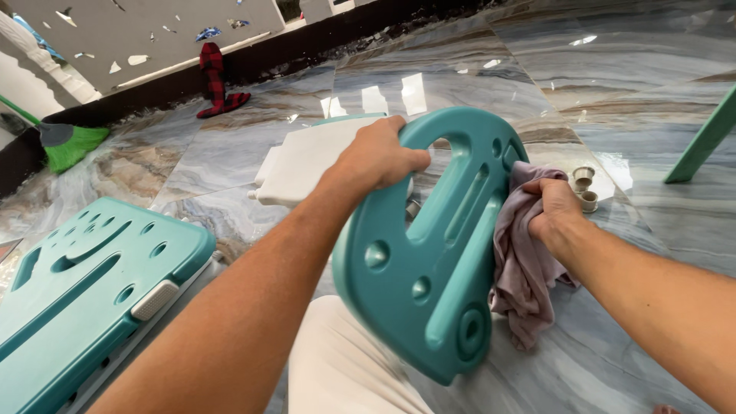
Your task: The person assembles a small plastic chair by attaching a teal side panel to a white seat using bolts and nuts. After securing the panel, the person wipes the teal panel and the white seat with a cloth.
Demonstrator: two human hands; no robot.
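Observation:
My left hand point(377, 157) grips the top edge of a teal plastic panel point(429, 253) with slots and round holes, holding it upright and tilted above my knee. A crumpled mauve cloth point(525, 264) is bunched in my right hand point(553, 208), which presses it against the panel's right edge. The cloth hangs down to the marble floor. Behind the panel lies a white plastic part point(307, 161), partly hidden by my left hand and the panel.
A second teal panel point(84, 291) lies flat at the lower left. Two small beige caps point(586, 188) sit on the floor beyond my right hand. A green broom point(65, 142) rests at the far left, a red cloth point(216, 80) by the wall, a green leg point(701, 142) at right.

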